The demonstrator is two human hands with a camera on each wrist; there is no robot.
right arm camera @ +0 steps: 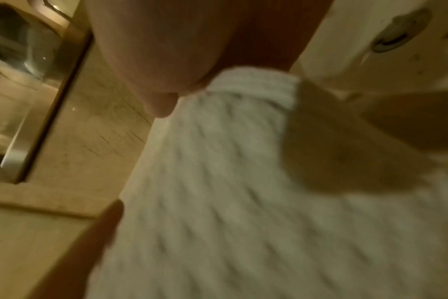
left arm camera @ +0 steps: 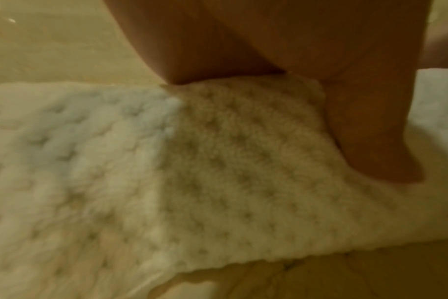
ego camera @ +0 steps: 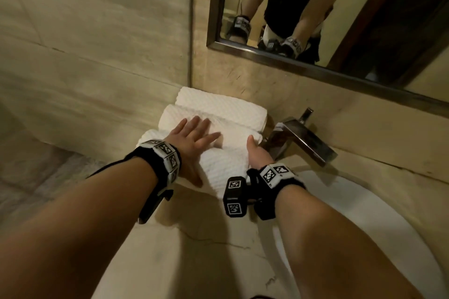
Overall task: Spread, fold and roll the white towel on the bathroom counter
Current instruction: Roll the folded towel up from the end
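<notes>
The nearest white towel (ego camera: 223,165) lies rolled across the beige counter (ego camera: 194,250), in front of two other rolled white towels (ego camera: 218,104). My left hand (ego camera: 192,138) lies flat on it with fingers spread, reaching onto the middle roll (ego camera: 233,128). My right hand (ego camera: 256,153) rests at the roll's right end, thumb pointing forward; its fingers are hidden in the head view. In the left wrist view my left hand (left arm camera: 294,40) presses down and the thumb (left arm camera: 371,131) sinks into the waffle-textured towel (left arm camera: 166,172). In the right wrist view the thumb (right arm camera: 159,101) touches the towel (right arm camera: 243,202).
A chrome faucet (ego camera: 303,138) stands right beside the towels' right ends. The white sink basin (ego camera: 364,213) lies at the right. A dark-framed mirror (ego camera: 315,60) hangs on the back wall, and a tiled side wall (ego camera: 97,56) closes the left.
</notes>
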